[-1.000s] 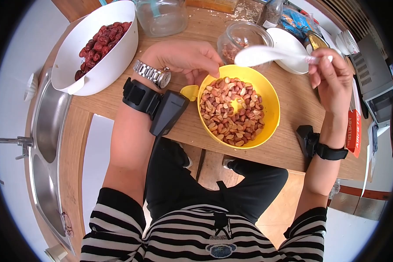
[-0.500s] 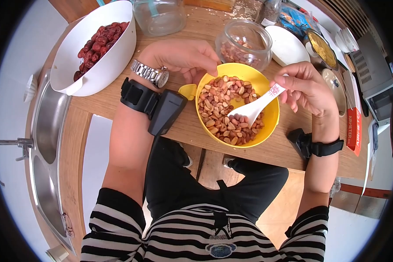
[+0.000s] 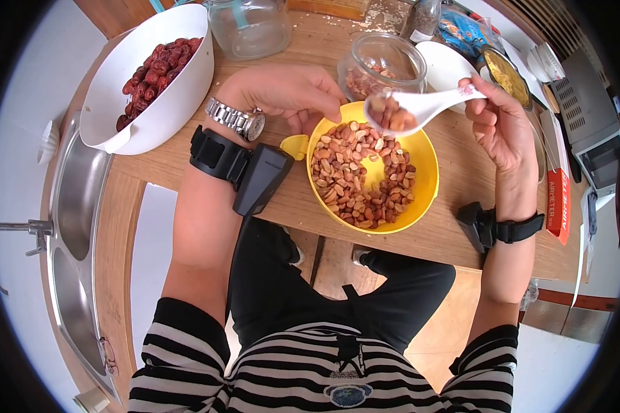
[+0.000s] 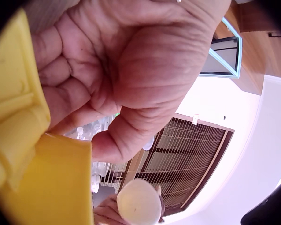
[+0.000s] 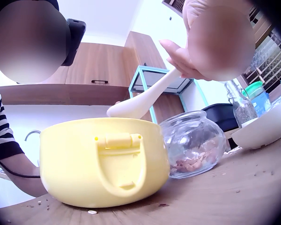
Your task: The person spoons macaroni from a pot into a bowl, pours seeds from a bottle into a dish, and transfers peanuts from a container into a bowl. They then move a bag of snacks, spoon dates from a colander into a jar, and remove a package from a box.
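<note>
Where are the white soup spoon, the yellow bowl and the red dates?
White soup spoon (image 3: 448, 100), head view, on its handle.
Yellow bowl (image 5: 70, 164), right wrist view, outer wall.
Red dates (image 3: 160, 67), head view, middle of pile.

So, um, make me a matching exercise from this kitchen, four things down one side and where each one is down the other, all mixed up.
1. Dark red fruit
2. Spoon
3. Left hand
4. Faucet

A. Beside the metal sink
B. Gripping the yellow bowl
C. In the white tub
D. In the right hand

Pairs: 1-C, 2-D, 3-B, 4-A

Two hands (image 3: 506, 134), one spoon (image 3: 430, 104), one yellow bowl (image 3: 426, 186)
</note>
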Tool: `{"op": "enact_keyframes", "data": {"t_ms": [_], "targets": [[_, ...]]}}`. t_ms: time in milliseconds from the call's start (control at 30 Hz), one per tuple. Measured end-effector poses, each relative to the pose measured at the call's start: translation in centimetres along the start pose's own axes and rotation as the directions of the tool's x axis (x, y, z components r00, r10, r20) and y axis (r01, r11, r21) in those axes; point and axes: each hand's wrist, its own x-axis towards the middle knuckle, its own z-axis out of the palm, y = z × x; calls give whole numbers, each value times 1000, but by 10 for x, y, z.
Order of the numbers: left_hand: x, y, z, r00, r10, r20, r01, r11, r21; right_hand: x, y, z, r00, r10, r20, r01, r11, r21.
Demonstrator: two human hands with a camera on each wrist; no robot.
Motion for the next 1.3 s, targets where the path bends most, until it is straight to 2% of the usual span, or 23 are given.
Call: {"op": "enact_keyframes", "data": {"t_ms": [33,100,133,167,233,267,333,367,433,467,567,600,633,700,767,833,900,1033,1100,1133,1167,1233,1300], "targets": [[0,0,0,1000,2,5,-2,1000,8,1,0,0,1000,0,0,0,1000,0],[0,0,1,1000,4,7,-4,1000,0,2,-1,2,992,-113,-62,120,985,125],[1,0,1,1000,6,9,-6,1000,-8,3,-1,-3,982,-185,-38,188,975,121],[1,0,1,1000,6,8,-6,1000,-8,3,0,-2,982,-185,-38,188,975,120],[1,-1,0,1000,1,15,-1,1000,2,4,1,0,915,-372,-158,370,928,-41],[1,0,0,1000,1,14,-1,1000,2,4,3,2,915,-371,-158,370,928,-41],[0,1,2,1000,-7,8,7,1000,7,3,7,6,853,-522,-11,494,814,-307],[0,1,1,1000,-8,8,7,1000,7,2,8,9,853,-521,-12,493,814,-307],[0,1,1,1000,-3,11,3,1000,21,-1,11,15,792,-601,102,560,651,-512],[0,0,1,1000,-4,10,4,1000,20,-1,13,19,736,-663,137,595,539,-596],[1,-1,1,1000,15,0,-15,1000,22,-8,5,15,723,-664,193,658,575,-486],[1,-1,1,1000,21,1,-21,1000,23,-10,2,18,728,-676,119,652,627,-426],[1,-1,1,1000,28,2,-28,999,25,-14,-1,18,728,-675,120,652,628,-426],[1,-2,1,1000,27,3,-27,999,21,-21,-6,17,858,-476,194,509,734,-450],[0,-1,0,1000,24,4,-24,1000,16,-23,0,25,876,-460,145,467,735,-492],[-1,2,-2,998,-36,58,34,999,32,-25,3,31,936,-309,172,342,669,-660],[0,1,-3,997,-42,61,41,999,27,-25,9,36,942,-298,153,316,638,-702],[0,3,-1,998,-52,25,51,997,63,-24,15,44,968,-169,184,249,690,-680],[2,0,-3,997,-51,51,48,998,43,-26,18,50,995,65,76,3,740,-673],[3,-1,-3,996,-46,74,44,999,27,-28,20,50,991,124,44,-71,786,-614],[4,-1,-3,996,-36,76,34,999,21,-30,22,49,991,127,40,-74,779,-622],[3,-1,-2,997,-43,70,42,999,16,-34,27,43,985,170,-43,-168,850,-499],[3,1,-1,998,-30,61,28,999,35,-36,28,35,982,184,-36,-180,869,-460]]}}
